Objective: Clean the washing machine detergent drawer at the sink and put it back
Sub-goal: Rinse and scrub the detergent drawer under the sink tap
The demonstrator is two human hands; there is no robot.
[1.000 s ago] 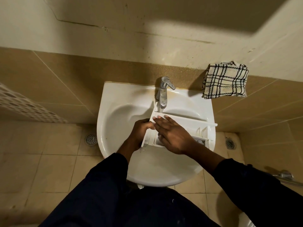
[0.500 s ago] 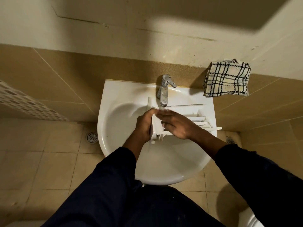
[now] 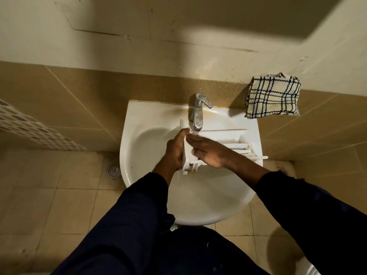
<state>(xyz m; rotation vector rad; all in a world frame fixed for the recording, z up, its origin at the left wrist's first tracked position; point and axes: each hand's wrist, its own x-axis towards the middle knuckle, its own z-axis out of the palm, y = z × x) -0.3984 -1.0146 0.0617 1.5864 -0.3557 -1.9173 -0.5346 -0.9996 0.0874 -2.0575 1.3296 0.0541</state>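
Drawer (image 3: 238,145) now tipped on edge under tap (image 3: 198,114); L hand (image 3: 175,151) grips its end, R hand (image 3: 212,152) rubs it flat-fingered, so prob. mid-rinse.

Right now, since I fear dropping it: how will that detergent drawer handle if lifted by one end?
Probably stiff: the detergent drawer is ribbed white plastic. Likely slippery, being held under the tap. Long, and gripped at one end by the left hand, it may tip.

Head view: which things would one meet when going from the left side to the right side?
Round metal floor drain → left hand holding the white plastic detergent drawer → right hand resting on it → black-and-white checked cloth.
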